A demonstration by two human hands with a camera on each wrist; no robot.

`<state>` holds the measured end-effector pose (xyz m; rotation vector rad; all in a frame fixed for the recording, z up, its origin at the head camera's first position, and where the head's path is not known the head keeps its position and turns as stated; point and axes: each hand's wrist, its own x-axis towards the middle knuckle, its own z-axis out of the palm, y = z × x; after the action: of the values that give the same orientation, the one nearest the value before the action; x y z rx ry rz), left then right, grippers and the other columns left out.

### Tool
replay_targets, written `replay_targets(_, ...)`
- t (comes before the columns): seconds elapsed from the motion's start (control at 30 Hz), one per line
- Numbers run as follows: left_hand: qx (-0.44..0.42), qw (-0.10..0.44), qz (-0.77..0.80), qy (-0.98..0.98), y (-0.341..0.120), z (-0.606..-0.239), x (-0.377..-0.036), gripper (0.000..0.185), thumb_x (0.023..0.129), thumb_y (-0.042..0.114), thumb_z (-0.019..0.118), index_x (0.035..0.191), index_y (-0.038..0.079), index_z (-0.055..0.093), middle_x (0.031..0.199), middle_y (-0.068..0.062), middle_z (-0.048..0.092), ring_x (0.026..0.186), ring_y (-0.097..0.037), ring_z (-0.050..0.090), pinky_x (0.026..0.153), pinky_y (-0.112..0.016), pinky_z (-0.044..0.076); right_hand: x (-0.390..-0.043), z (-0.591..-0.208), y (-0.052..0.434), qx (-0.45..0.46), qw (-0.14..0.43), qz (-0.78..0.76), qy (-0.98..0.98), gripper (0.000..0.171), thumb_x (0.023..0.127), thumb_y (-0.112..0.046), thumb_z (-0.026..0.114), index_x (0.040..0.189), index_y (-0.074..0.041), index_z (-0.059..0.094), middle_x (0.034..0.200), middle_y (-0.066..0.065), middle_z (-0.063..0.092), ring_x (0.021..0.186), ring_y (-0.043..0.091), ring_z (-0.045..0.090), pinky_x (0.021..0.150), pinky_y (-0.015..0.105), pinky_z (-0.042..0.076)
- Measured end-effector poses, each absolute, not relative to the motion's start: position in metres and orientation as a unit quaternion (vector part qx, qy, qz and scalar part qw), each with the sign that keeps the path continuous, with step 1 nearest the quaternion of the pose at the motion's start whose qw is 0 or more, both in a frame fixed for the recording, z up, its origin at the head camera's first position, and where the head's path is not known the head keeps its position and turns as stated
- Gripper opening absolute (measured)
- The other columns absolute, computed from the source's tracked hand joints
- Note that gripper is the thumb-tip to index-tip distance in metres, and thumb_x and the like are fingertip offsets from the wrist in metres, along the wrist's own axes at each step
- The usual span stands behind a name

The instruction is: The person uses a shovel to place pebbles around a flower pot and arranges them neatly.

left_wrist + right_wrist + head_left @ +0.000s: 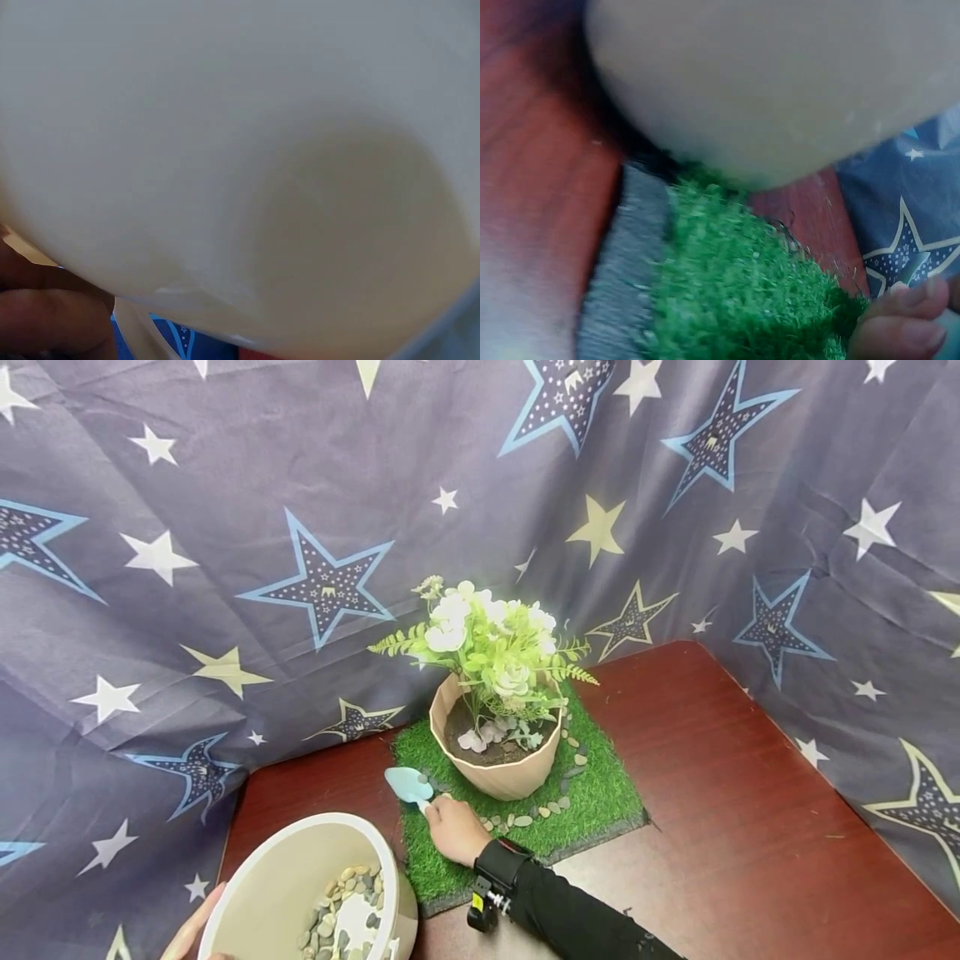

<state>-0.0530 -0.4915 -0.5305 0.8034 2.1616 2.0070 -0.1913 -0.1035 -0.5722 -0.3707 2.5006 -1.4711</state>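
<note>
A small light-blue scoop is pinched by the curled fingers of the right hand just above the grass mat, beside the beige flower pot ringed with pebbles. A cream bowl holding pebbles is held from below by the left hand, low over the tabletop; its fingers are wrapped against the bowl's outer wall.

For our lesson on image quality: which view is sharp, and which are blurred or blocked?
Head view: sharp, evenly lit, flower pot and scoop clear. Left wrist view: bowl fills frame, featureless. Right wrist view: soft focus, grass mat blurred, bowl out of focus.
</note>
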Motion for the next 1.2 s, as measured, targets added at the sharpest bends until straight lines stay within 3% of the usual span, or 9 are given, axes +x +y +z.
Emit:
replay_targets(0.17,0.237,0.056,0.675,0.697,-0.490,-0.530,-0.052,0.106,0.081,-0.038,0.023,0.164,0.026,0.031,0.155,0.017,0.051,0.119,-0.002,0.065,0.086,-0.018,0.057,-0.203,-0.578,-0.110,-0.107,0.134,-0.554,0.814,0.032,0.109,-0.017,0.045,0.085,-0.003,0.059,0.062,-0.005,0.041,0.049,0.010,0.036,0.050,0.025,0.032)
replay_targets(0.37,0.236,0.016,0.657,0.716,-0.484,-0.530,-0.054,0.110,0.073,-0.042,0.029,0.163,0.021,0.034,0.151,0.015,0.056,0.116,-0.001,0.066,0.086,-0.015,0.057,-0.200,-0.583,-0.114,-0.052,0.205,-0.660,0.721,0.034,0.110,-0.015,0.041,0.092,0.009,0.057,0.058,-0.002,0.046,0.036,0.009,0.034,0.034,0.024,0.031)
replay_targets(0.57,0.262,0.049,0.680,0.683,-0.488,-0.529,-0.056,0.110,0.074,-0.042,0.023,0.165,0.020,0.029,0.158,0.014,0.049,0.122,-0.003,0.064,0.090,-0.017,0.056,-0.195,-0.580,-0.114,-0.004,0.224,-0.718,0.659,0.035,0.111,-0.016,0.039,0.115,0.012,0.059,0.067,0.000,0.047,0.042,0.009,0.036,0.035,0.022,0.032)
replay_targets(0.7,0.253,0.042,0.662,0.704,-0.488,-0.529,-0.054,0.108,0.077,-0.040,0.026,0.165,0.022,0.029,0.156,0.016,0.050,0.119,-0.001,0.065,0.087,-0.016,0.056,-0.193,-0.578,-0.114,0.024,0.240,-0.747,0.620,0.037,0.112,-0.017,0.036,0.125,0.012,0.054,0.070,0.000,0.046,0.045,0.008,0.036,0.036,0.020,0.031)
replay_targets(1.0,0.234,-0.007,0.630,0.740,-0.483,-0.530,-0.051,0.111,0.072,-0.042,0.032,0.163,0.022,0.035,0.154,0.018,0.051,0.117,0.003,0.063,0.084,-0.012,0.055,-0.194,-0.580,-0.116,0.050,0.258,-0.794,0.548,0.040,0.112,-0.020,0.035,0.127,0.012,0.053,0.072,-0.001,0.045,0.048,0.004,0.035,0.037,0.014,0.029)
replay_targets(1.2,0.236,0.002,0.643,0.729,-0.483,-0.529,-0.050,0.109,0.074,-0.042,0.029,0.164,0.021,0.033,0.155,0.017,0.051,0.117,0.001,0.064,0.084,-0.014,0.056,-0.192,-0.576,-0.117,0.061,0.254,-0.804,0.534,0.039,0.112,-0.021,0.035,0.127,0.011,0.053,0.074,-0.001,0.045,0.049,0.004,0.035,0.038,0.014,0.029)
